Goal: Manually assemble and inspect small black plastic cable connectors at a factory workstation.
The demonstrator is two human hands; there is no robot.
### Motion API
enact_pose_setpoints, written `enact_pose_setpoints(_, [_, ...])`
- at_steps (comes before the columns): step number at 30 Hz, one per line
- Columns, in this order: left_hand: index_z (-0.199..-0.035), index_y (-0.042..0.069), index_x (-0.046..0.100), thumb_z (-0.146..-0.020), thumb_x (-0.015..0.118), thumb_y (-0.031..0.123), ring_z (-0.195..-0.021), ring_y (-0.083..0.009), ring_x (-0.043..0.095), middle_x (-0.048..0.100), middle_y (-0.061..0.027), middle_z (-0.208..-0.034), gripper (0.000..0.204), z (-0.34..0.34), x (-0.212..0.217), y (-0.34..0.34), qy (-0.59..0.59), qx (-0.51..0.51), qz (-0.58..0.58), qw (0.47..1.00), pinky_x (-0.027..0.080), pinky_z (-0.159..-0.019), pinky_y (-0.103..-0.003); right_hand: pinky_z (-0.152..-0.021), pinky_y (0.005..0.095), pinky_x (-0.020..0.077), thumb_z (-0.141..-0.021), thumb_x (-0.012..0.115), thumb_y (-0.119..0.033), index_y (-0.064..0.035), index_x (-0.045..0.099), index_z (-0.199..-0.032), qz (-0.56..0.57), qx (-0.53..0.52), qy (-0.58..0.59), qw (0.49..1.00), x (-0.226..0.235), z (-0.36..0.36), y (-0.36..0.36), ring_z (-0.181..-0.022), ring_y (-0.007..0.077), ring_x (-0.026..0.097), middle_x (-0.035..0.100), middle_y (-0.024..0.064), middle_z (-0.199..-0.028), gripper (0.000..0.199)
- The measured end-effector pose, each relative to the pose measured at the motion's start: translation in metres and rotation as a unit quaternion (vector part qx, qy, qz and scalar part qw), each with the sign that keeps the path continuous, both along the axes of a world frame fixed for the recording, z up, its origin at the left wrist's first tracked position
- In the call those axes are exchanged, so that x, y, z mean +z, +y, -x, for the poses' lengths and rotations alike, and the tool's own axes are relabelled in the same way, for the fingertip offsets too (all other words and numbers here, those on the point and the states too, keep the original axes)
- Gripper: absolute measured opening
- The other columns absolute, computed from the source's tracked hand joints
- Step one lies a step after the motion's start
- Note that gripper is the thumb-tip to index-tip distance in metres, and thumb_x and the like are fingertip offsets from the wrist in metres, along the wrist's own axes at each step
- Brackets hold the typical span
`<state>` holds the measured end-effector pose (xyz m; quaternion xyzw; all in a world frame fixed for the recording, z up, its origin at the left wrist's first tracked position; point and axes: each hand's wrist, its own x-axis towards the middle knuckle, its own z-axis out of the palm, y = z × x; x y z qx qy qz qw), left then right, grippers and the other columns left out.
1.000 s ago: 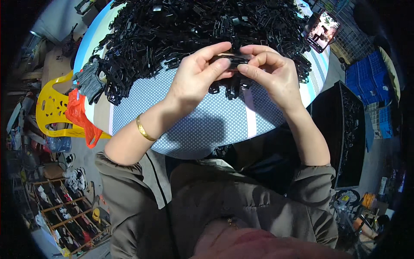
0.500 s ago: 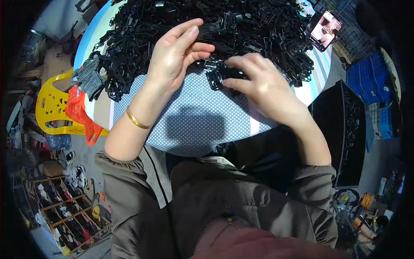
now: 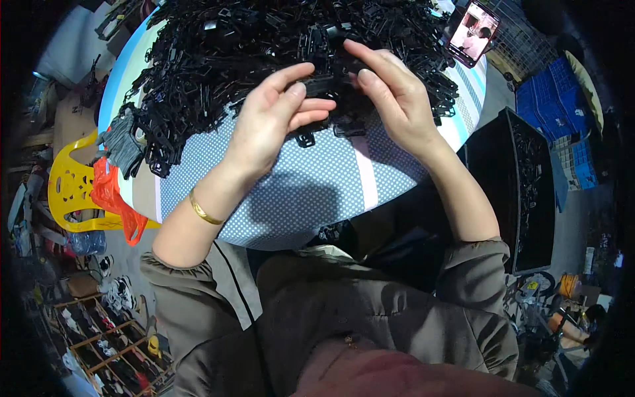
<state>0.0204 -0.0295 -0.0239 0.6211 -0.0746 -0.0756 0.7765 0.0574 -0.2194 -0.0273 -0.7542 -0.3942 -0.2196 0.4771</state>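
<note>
A large heap of small black plastic parts [image 3: 218, 73] covers the far side of the table. My left hand [image 3: 264, 122], a gold bangle on its wrist, is raised at the heap's near edge. A black plastic part [image 3: 322, 86] shows at its thumb and fingertips, dark against the heap. Facing it, my right hand [image 3: 403, 96] has its index finger stretched out. Its thumb is curled against another fingertip, and anything pinched there blends into the black parts behind. A few loose parts [image 3: 305, 139] lie on the dotted cloth [image 3: 297, 205] just below the hands.
A phone [image 3: 471, 33] with a lit screen stands at the table's far right. On the left edge are a grey glove [image 3: 122, 142], a red plastic bag [image 3: 109, 192] and a yellow chair [image 3: 66, 188]. To the right stands a deep black bin [image 3: 512, 192] holding more black parts.
My left hand has come down slightly. The right hand has moved up toward the left hand's fingertips, away from the near loose parts. The whole view has shifted a little.
</note>
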Motion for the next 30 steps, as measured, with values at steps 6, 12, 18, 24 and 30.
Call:
enact_pose_setpoints(6, [-0.130,-0.005,0.033,-0.095,0.036,0.012,-0.098,-0.0210,0.059,0.054,-0.0179,-0.110,0.039,0.008,0.001,-0.005,-0.003,-0.039,0.011,0.999,0.050,-0.087,-0.029,-0.050,0.0184,0.0413,-0.090,0.049,-0.011,-0.0007,0.056,-0.106,-0.008,-0.013,0.107,0.994,0.000,0.021,0.005,-0.056,0.0057,0.052,0.058,0.0018,-0.069,0.021])
enact_pose_setpoints(12, [-0.131,-0.005,0.032,-0.095,0.034,0.010,-0.098,-0.0205,0.059,0.054,-0.0185,-0.112,0.039,0.010,-0.002,-0.007,-0.026,-0.078,0.013,0.996,0.048,-0.090,-0.029,-0.056,0.0178,0.0479,-0.082,0.064,-0.014,0.0014,0.060,-0.095,0.001,-0.045,0.157,0.987,0.003,0.020,0.003,-0.064,0.0068,0.060,0.064,0.0040,-0.074,0.020])
enact_pose_setpoints(18, [-0.131,-0.005,0.032,-0.095,0.035,0.010,-0.100,-0.0181,0.057,0.055,-0.0171,-0.111,0.039,0.012,-0.005,-0.006,-0.049,-0.059,-0.042,0.996,0.046,-0.091,-0.028,-0.054,0.0192,0.0479,-0.078,0.068,-0.011,0.0015,0.060,-0.086,0.036,-0.087,0.082,0.992,-0.002,0.023,0.009,-0.062,0.0087,0.061,0.064,0.0061,-0.075,0.017])
enact_pose_setpoints(24, [-0.132,-0.005,0.031,-0.095,0.034,0.009,-0.102,-0.0164,0.055,0.052,-0.0153,-0.114,0.039,0.015,-0.010,-0.014,-0.088,-0.021,-0.050,0.995,0.044,-0.093,-0.026,-0.052,0.0205,0.0483,-0.077,0.069,-0.011,0.0018,0.059,-0.086,0.071,-0.118,0.013,0.990,-0.006,0.029,0.013,-0.061,0.0117,0.062,0.063,0.0093,-0.073,0.018])
enact_pose_setpoints(30, [-0.133,-0.005,0.029,-0.095,0.034,0.009,-0.103,-0.0172,0.054,0.051,-0.0162,-0.116,0.041,0.017,-0.007,-0.012,-0.117,-0.025,-0.067,0.991,0.045,-0.092,-0.028,-0.053,0.0221,0.0483,-0.074,0.070,-0.009,0.0004,0.059,-0.081,0.058,-0.123,-0.043,0.990,-0.004,0.027,0.012,-0.062,0.0159,0.062,0.062,0.0099,-0.073,0.017])
